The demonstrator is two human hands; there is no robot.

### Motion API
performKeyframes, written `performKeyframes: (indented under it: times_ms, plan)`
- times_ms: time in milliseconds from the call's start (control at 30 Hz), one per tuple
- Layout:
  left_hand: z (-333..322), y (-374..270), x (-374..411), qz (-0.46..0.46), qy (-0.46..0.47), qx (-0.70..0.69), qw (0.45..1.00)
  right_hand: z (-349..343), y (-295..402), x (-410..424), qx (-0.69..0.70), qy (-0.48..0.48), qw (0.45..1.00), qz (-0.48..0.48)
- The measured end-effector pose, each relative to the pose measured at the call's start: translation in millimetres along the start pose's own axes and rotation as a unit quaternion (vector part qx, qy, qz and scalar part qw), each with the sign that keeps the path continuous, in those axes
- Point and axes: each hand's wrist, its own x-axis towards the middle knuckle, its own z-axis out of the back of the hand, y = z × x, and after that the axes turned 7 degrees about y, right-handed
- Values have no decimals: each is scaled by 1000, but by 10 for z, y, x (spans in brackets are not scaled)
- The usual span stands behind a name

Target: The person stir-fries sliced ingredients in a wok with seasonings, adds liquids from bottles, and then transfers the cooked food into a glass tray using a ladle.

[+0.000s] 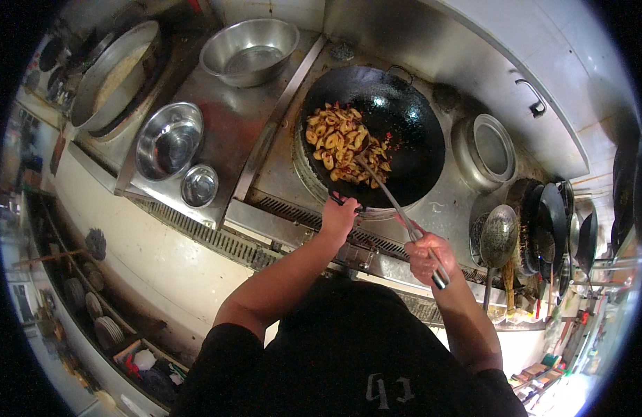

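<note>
A large black wok [414, 151] sits on the range in front of me. Browned, ring-shaped food pieces [334, 138] with red bits, possibly chilli, lie heaped in its left part. My left hand [340, 215] grips the wok's near handle [347, 203]. My right hand [430, 255] is closed around the metal shaft of a long-handled cooking utensil [388, 193]. Its far end is among the food, so I cannot tell whether it is a ladle or a spatula.
Left of the wok stand a large steel basin [248, 75], a steel bowl [159, 156] and a small steel bowl [200, 186]. A lidded metal pot [474, 156] and a perforated skimmer [499, 237] are on the right. Farther left is another big pan [86, 112]. A steel backsplash [404, 36] rises behind.
</note>
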Motion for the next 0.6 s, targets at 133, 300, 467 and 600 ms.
performKeyframes:
  times_ms: [133, 300, 467, 600]
  plan:
    - [-114, -119, -116, -12, -33, -1, 999, -461, -150, -200, -542, -237, 807, -3]
    - [-86, -11, -24, -13, -28, 11, 999, -398, -227, -439, -826, -332, 455, 26]
    - [-86, 65, 68, 15, -23, -45, 999, -387, -346, -630, -864, -345, 364, 51]
    - [-68, 61, 69, 28, -17, -46, 998, -808, -344, -794, -852, -333, 397, -69]
